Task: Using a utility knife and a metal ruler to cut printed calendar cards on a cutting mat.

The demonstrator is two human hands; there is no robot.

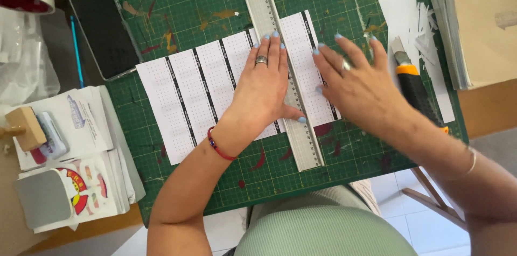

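A white printed sheet, marked with black stripes and rows of small dots, is laid flat on a green cutting mat that is stained with paint. A long metal ruler is set across the sheet on a slant, from the top edge of the mat down towards the person.

The left hand is spread flat, palm down, on the sheet and against the ruler; its fingertips reach the ruler's edge and its thumb is stretched across the ruler. Nothing is gripped by it. A ring is worn on one finger and a red cord bracelet at the wrist. The right hand is held open with fingers spread over the part of the sheet to the right of the ruler; it is slightly blurred, and whether it presses on the paper cannot be told.

Just beside the right hand a utility knife with a black and orange handle is lying on the mat, among white paper strips. A dark phone is lying at the mat's left edge. A stack of cards is seen on the bench to the left.
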